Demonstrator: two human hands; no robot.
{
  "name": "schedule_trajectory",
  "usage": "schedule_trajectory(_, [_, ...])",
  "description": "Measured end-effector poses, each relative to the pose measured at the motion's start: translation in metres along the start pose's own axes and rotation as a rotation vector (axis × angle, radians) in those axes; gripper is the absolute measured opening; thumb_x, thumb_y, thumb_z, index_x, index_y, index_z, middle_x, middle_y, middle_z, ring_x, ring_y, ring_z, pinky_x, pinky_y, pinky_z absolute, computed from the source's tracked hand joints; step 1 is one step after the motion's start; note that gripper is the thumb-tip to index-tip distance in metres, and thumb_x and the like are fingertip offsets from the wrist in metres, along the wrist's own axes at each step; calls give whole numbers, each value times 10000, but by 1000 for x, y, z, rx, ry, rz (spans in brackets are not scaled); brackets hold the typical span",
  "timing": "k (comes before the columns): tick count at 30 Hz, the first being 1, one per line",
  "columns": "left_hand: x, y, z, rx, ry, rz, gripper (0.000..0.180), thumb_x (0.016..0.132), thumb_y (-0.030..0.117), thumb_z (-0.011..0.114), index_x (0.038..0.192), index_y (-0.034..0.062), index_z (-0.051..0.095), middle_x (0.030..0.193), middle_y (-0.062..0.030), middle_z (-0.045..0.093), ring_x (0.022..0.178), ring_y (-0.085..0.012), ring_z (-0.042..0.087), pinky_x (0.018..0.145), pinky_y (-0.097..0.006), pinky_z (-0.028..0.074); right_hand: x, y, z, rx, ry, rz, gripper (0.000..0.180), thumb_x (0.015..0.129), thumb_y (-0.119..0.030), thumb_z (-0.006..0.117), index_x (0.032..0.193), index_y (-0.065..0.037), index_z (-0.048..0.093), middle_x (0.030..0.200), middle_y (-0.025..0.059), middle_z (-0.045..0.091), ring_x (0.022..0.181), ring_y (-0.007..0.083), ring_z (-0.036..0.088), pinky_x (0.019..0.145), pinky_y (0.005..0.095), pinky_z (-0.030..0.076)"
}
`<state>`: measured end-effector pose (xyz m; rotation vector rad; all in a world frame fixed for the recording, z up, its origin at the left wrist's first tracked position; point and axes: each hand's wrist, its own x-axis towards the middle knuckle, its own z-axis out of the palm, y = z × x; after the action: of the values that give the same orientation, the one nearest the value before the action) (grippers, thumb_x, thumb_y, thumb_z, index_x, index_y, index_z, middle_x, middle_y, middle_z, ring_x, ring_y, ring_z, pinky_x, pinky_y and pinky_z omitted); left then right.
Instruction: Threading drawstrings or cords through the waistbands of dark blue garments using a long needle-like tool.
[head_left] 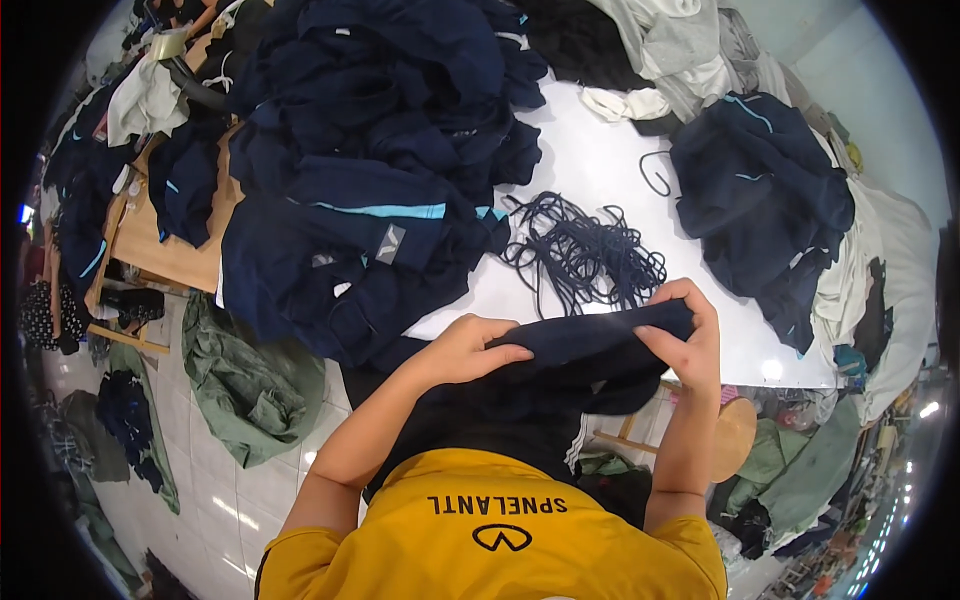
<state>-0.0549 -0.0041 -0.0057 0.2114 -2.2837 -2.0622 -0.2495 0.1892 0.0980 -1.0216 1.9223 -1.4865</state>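
Both hands are engaged on a single navy garment (590, 345), held up at the near edge of the white table (590, 140). The left hand (478, 350) pinches the left end of its folded edge, thumb extended along the near face and fingers bent behind the cloth. The right hand (686, 335) grips the opposite end, thumb pressed on the near face and fingers curled over the top corner. Neither grip shows a gap around the fabric. The folded edge runs between the two hands, rising slightly toward the right; the remaining cloth hangs below it, toward the wearer's body.

Just beyond the held edge lies a loose tangle of navy cords (590, 250) on the tabletop. To its left, a large pile of navy garments (370, 90) covers that side of the table, with a light-blue stripe and a grey patch visible on the nearest piece. To the right, a smaller navy heap (760, 190) rests near white fabric.

On the floor at left sits a slumped green sack-like bundle (250, 385); whether it is a container, and what it might hold, cannot be determined. A round wooden stool seat (735, 438) stands below the table's right portion.
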Motion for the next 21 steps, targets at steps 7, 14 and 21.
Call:
schedule_trajectory(7, [-17,7,-21,-193,-98,-75,187,866,162,678,932,-13,665,768,11,629,720,-49,500,677,-223,424,5,-4,-7,33,9,65,58,868,3,589,923,-3,606,863,-15,597,793,40,509,723,176,396])
schedule_trajectory(14, [-17,17,-18,-7,-56,-55,234,810,231,730,856,7,675,695,-71,627,643,-88,539,619,-247,429,-3,1,4,13,-139,96,130,869,-2,556,977,-12,626,912,-3,603,844,65,520,779,205,403])
schedule_trajectory(21, [-24,17,-17,112,33,-13,274,779,297,740,862,39,699,685,-124,657,594,-223,619,568,-293,433,3,8,32,-198,-445,-3,403,734,-87,763,1111,-47,626,951,83,667,812,142,615,776,252,478])
